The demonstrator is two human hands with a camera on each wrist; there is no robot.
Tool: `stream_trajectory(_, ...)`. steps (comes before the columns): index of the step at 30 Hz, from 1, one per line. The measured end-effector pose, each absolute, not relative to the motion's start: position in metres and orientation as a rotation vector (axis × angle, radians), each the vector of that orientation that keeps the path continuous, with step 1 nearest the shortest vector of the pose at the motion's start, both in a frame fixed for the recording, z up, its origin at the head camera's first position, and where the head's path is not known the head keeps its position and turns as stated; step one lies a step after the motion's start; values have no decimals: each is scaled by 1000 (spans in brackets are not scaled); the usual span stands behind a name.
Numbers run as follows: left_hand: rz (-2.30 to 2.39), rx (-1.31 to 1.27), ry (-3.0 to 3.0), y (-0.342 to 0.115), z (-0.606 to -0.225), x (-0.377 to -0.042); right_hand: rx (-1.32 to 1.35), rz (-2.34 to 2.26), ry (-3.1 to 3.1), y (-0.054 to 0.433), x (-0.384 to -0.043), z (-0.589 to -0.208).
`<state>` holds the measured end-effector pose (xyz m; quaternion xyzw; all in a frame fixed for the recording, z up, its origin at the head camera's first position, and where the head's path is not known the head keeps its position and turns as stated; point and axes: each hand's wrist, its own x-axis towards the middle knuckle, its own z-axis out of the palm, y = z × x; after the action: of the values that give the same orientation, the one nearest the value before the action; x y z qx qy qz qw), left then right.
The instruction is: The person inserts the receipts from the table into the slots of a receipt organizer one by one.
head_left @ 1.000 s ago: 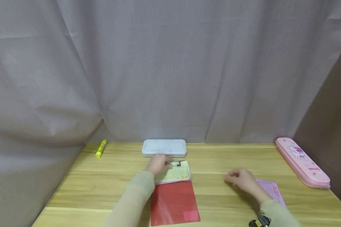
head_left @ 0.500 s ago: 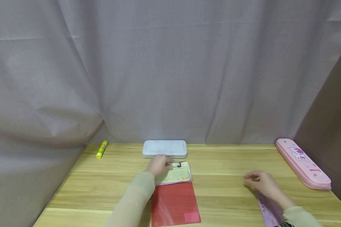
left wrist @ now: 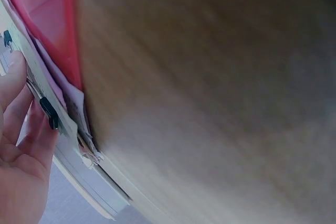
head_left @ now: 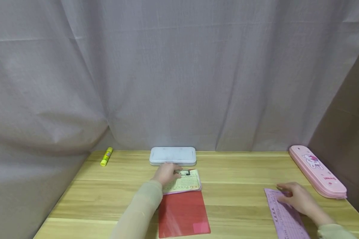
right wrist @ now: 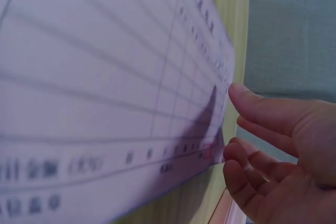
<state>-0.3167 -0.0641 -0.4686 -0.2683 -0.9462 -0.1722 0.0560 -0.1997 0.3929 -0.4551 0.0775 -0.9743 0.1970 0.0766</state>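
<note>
A red clipboard [head_left: 183, 214] lies on the wooden table with a small stack of yellow and pink printed slips [head_left: 186, 182] at its top end. My left hand [head_left: 166, 174] pinches the metal clip [left wrist: 48, 109] there, thumb on one side and fingers on the other. At the right, a pink printed form [head_left: 284, 215] lies on the table. My right hand [head_left: 297, 199] is over its top right part, thumb and fingers apart. In the right wrist view the thumb is at the form's edge; whether it touches the paper I cannot tell.
Behind the clipboard stands a white pencil box [head_left: 173, 156]. A yellow glue stick [head_left: 106, 156] lies at the back left, and a pink pencil case [head_left: 318, 172] rests along the right side. Grey curtain [head_left: 179, 73] closes off the back of the table [head_left: 233, 212].
My right hand has moved right across the pink form, uncovering its left part, and its fingers have spread. The left hand stays on the clip.
</note>
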Motion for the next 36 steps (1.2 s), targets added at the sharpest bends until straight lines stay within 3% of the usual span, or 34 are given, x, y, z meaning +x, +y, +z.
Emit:
stream_trajectory(24,-512,-804,-2876,-61,-468,-317,133,529,-2989,401,-202,-460)
stream_trajectory(36,-522,-802,-2870,-61,-468,-317,75,772,-3046,399,-196,-456)
